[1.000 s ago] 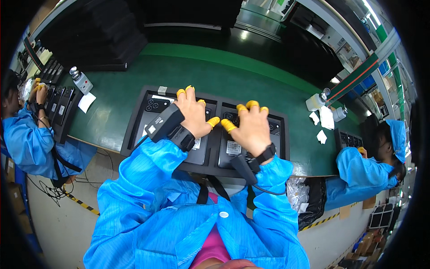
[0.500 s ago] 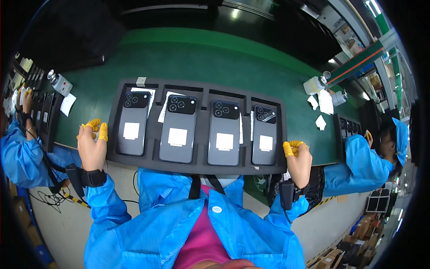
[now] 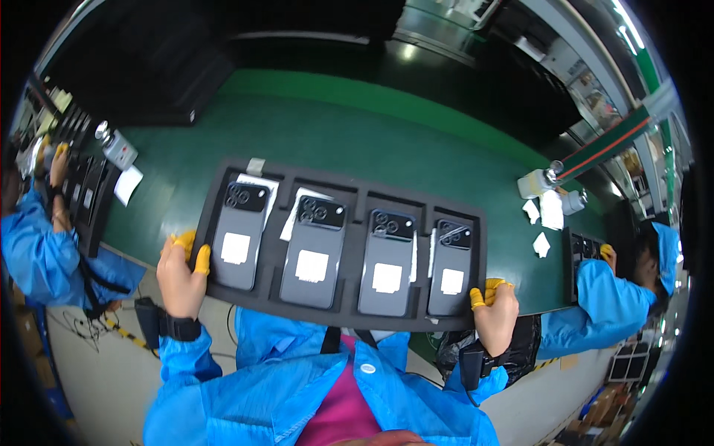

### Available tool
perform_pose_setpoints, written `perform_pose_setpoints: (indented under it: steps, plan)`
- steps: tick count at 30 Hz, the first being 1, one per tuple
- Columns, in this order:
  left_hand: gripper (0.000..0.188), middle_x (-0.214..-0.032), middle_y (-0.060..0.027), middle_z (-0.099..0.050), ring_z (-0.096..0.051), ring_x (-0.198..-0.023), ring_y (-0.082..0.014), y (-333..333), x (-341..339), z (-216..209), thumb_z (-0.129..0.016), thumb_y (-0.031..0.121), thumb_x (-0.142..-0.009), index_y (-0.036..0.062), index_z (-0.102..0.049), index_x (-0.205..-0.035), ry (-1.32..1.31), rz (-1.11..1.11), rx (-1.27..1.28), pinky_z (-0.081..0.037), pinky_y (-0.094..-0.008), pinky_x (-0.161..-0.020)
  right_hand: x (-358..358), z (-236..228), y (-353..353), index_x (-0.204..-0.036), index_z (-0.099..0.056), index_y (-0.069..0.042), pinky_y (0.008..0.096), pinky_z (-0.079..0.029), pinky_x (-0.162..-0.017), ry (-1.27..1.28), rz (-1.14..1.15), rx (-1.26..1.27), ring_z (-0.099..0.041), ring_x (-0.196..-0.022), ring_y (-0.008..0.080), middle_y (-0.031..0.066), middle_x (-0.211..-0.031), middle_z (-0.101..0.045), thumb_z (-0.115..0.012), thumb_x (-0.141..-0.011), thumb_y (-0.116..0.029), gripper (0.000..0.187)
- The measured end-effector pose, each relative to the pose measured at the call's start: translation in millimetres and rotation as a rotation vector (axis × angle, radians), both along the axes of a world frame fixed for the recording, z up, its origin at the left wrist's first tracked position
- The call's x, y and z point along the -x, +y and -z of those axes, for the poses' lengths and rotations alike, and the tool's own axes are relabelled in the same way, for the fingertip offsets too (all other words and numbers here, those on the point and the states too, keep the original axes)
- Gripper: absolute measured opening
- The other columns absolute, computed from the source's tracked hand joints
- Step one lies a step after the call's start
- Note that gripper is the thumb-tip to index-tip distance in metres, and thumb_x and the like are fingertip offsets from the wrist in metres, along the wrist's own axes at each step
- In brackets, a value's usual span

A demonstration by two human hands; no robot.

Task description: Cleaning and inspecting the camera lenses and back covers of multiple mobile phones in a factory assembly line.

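A black foam tray (image 3: pixel 346 315) lies across the near part of the green table, sloping slightly down to the right in the picture. My left hand (image 3: pixel 184 282) is closed on its left end, and my right hand (image 3: pixel 497 320) grips the right end near the front corner. Yellow finger cots cover some fingertips on both hands; the fingers' undersides are hidden. Several dark smartphones, such as the leftmost phone (image 3: pixel 232 276) and the rightmost phone (image 3: pixel 446 303), sit in the compartments, camera side up with white labels. White paper slips (image 3: pixel 296 215) show beside them.
A dispenser bottle (image 3: pixel 119 151) and white paper (image 3: pixel 128 185) stand at the table's left. Another bottle (image 3: pixel 534 183) and wipes (image 3: pixel 551 209) are at right. Co-workers in blue sit on both sides, the left one beside a phone tray (image 3: pixel 91 197). A black bag (image 3: pixel 526 343) hangs below.
The whole view has shifted, so the table sits lower in the picture. The tray seems slightly nearer to me, and my left fingers now press closer against its end.
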State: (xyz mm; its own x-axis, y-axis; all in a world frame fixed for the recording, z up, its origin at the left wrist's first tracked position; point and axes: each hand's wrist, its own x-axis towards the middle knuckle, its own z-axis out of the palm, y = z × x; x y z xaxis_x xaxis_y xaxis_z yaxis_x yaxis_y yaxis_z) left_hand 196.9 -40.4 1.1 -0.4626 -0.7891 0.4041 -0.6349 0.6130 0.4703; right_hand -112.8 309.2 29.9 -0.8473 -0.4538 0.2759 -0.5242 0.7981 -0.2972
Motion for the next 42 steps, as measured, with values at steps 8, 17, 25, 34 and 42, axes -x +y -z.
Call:
perform_pose_setpoints:
  steps: [8, 17, 25, 34, 42]
  plan:
    - [0.026, -0.113, -0.0319, -0.060, -0.059, -0.101, -0.0483, -35, 18, 14, -0.067, 0.004, -0.084, -0.0060, -0.063, -0.107, -0.051, 0.016, -0.011, -0.048, -0.0481, -0.089, 26, 10, -25, -0.090, -0.062, 0.006, 0.0496, -0.049, -0.067, 0.092, -0.087, -0.028, -0.062, -0.079, 0.0442, 0.0244, -0.087, -0.064, -0.077, -0.075, -0.011, 0.027]
    - [0.024, -0.109, -0.0250, -0.063, -0.061, -0.099, -0.0442, -135, 175, 24, -0.071, 0.007, -0.077, 0.0002, -0.065, -0.100, -0.065, -0.009, 0.180, -0.051, -0.0501, -0.085, 181, 3, -125, -0.096, -0.065, 0.002, 0.0495, -0.055, -0.079, 0.031, 0.024, -0.187, -0.066, -0.092, 0.0438, 0.0271, -0.103, -0.066, -0.070, -0.080, -0.017, 0.025]
    - [0.022, -0.113, -0.0237, -0.061, -0.061, -0.100, -0.0398, -126, 272, 31, -0.071, 0.008, -0.076, -0.0012, -0.066, -0.096, -0.113, -0.089, 0.154, -0.051, -0.0449, -0.086, 264, 26, -140, -0.105, -0.067, -0.002, 0.0451, -0.053, -0.090, 0.102, 0.270, -0.183, -0.066, -0.103, 0.0392, 0.0238, -0.113, -0.065, -0.068, -0.082, -0.018, 0.029]
    - [0.028, -0.117, -0.0246, -0.060, -0.059, -0.104, -0.0418, -104, 308, 25, -0.072, 0.002, -0.071, -0.0007, -0.067, -0.098, -0.075, -0.026, 0.108, -0.050, -0.0463, -0.090, 166, 5, -144, -0.108, -0.060, 0.001, 0.0452, -0.049, -0.091, 0.547, -0.235, 0.105, -0.054, -0.110, 0.0418, 0.0242, -0.111, -0.059, -0.073, -0.080, -0.014, 0.034]
    - [0.027, -0.114, -0.0240, -0.060, -0.060, -0.101, -0.0412, -83, 340, 31, -0.074, 0.008, -0.074, -0.0016, -0.067, -0.099, -0.030, -0.039, 0.062, -0.049, -0.0471, -0.089, 30, 33, -164, -0.084, -0.055, 0.004, 0.0446, -0.049, -0.094, 0.091, -0.890, 0.387, -0.056, -0.108, 0.0431, 0.0289, -0.124, -0.052, -0.052, -0.062, 0.016, 0.025]
